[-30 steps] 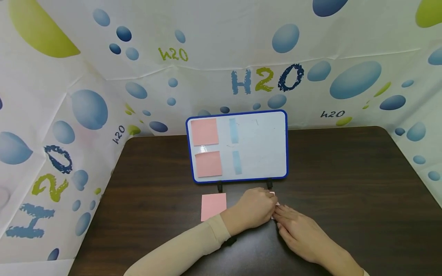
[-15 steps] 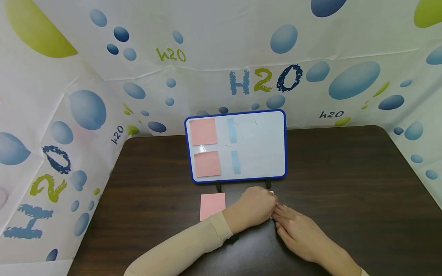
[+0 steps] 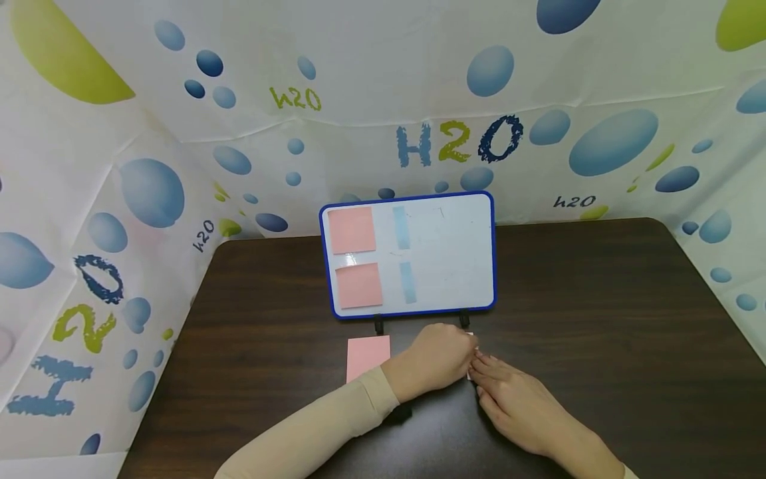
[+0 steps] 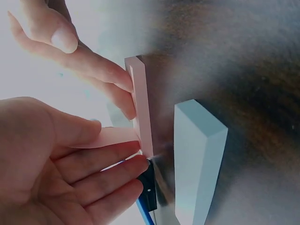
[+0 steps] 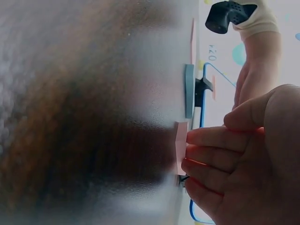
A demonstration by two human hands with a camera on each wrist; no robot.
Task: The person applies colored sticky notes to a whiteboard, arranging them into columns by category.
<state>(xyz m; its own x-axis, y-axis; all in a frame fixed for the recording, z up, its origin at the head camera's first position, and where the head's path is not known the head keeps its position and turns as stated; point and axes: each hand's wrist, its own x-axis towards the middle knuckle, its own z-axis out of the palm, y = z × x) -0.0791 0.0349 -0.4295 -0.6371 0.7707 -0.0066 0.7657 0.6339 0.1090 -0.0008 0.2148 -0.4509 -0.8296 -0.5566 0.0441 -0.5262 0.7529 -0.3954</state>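
My left hand (image 3: 437, 356) pinches a narrow pink sticky note (image 4: 117, 136) between thumb and fingers. The note's end lies at the slim pink sticky note pad (image 4: 143, 108) on the table. My right hand (image 3: 514, 399) has its fingers nearly straight, their tips resting on that pad, as the right wrist view shows with the pad (image 5: 181, 147) at the fingertips. A light blue sticky note pad (image 4: 197, 154) lies beside the pink one; in the head view my left hand covers it. A square pink pad (image 3: 366, 357) lies left of my left hand, partly behind the forearm.
A whiteboard with a blue frame (image 3: 455, 259) stands on black feet (image 3: 379, 324) behind the hands. Stuck on it are two pink square notes (image 3: 352, 229) and two narrow blue notes (image 3: 401, 227). A printed curtain (image 3: 359, 73) surrounds the dark wooden table (image 3: 586, 299).
My left hand has shifted slightly left beside the slim pink pad. My right hand stays at the pad, and the whiteboard and its notes are the same.
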